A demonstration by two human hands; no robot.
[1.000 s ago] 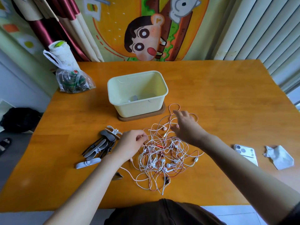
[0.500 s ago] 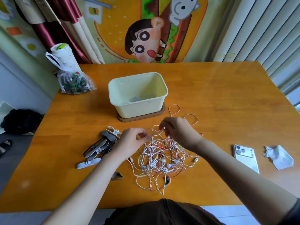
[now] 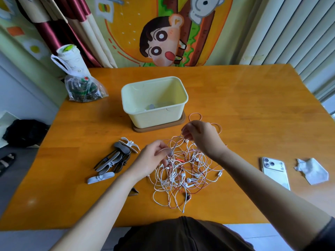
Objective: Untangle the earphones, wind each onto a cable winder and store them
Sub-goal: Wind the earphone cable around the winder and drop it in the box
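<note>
Bright soft daylight, faint glare on table, wide-angle edge distortion

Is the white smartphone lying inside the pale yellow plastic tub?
No, the white smartphone lies flat on the wooden table, well apart from the pale yellow plastic tub.

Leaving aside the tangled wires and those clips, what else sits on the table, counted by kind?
Tub: 1
Wooden board under it: 1
Phone: 1
Crumpled tissue: 1
Plastic bag: 1
Total: 5
</note>
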